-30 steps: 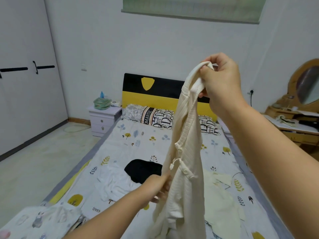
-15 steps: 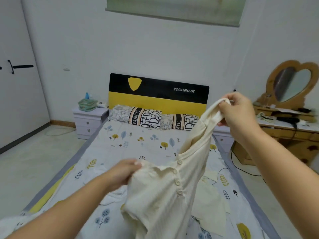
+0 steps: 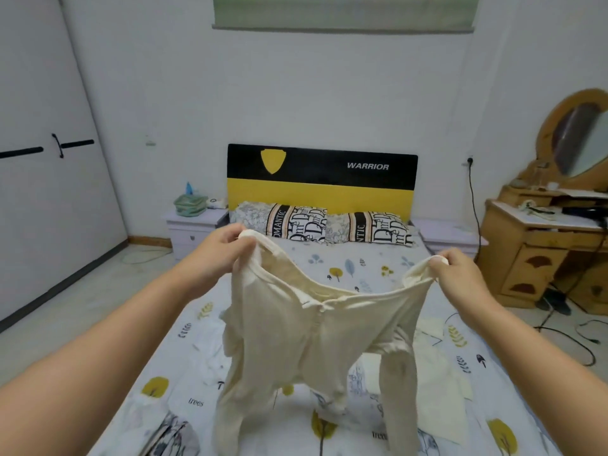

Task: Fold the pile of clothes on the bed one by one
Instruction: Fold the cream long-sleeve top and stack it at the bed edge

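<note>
Far left of frame: white wardrobe doors [image 3: 49,153] with black bar handles. Right of them, low against the back wall, a pale bedside cabinet [image 3: 194,230] carrying a green container [image 3: 190,205].

Left hand [image 3: 221,251], centre-left: fingers curled tight round one shoulder of a cream long-sleeved top [image 3: 316,330], pinching the fabric at the neckline's end. The forearm runs in from the lower left corner.

Centre: the top hangs in the air between the two hands, held up over the bed [image 3: 362,271], neckline stretched wide and sagging in a shallow curve. A button placket runs down the middle of the chest. Both sleeves dangle; the lower ends reach down toward the bedsheet at the bottom of the frame, contact not clear. Sheet is white with yellow and blue-grey leaf prints and the word "trees". Other pale garments [image 3: 437,390] lie rumpled on the sheet behind and right of the held top; a patterned one [image 3: 171,436] sits at the bottom left edge.

Behind, upper centre: black-and-yellow headboard [image 3: 322,179] marked "WARRIOR", two lettered pillows [image 3: 325,223] below it.

Right hand [image 3: 459,274], centre-right: fingers closed on the other shoulder of the top, cloth bunched in the grip.

Far right: wooden dressing counter [image 3: 543,251] with an oval mirror [image 3: 579,143]; black cables [image 3: 572,337] trail on the floor.
</note>
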Tool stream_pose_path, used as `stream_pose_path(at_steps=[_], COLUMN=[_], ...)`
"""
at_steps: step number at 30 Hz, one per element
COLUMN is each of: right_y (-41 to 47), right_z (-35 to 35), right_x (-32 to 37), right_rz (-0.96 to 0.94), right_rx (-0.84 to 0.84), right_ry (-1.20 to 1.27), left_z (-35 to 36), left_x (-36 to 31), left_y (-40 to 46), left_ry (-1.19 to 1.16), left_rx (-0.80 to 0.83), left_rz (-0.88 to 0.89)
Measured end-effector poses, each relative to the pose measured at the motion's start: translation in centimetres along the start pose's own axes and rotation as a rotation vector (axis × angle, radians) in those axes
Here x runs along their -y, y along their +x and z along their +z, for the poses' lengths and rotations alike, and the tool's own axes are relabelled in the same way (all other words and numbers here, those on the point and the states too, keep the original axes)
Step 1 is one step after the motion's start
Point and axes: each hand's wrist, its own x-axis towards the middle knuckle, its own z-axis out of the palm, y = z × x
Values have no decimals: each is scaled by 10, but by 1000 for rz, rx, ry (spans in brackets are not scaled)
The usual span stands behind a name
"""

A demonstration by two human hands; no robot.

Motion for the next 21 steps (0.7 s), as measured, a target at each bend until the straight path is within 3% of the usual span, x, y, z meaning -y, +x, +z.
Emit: stream_pose_path(at_steps=[4,9,12,17,21], right_y=[-7,-11,-13,-25,-27], right_z=[3,7,8,7,-1], right_x=[-13,-24,-25,-23,-32], right_rz=[10,-28,25,147,165], right_rx=[111,75,112,406,688], right_ry=[5,-41,74,284,91], left_z=[-13,-37,-48,-59,-61], left_x=[1,15,23,31,35], left_y=[-1,1,0,-1,-7], left_ry=[11,291,343,262,447], left_rx=[-71,-202,-122,68,253], left_rz=[25,105,76,-102,-196])
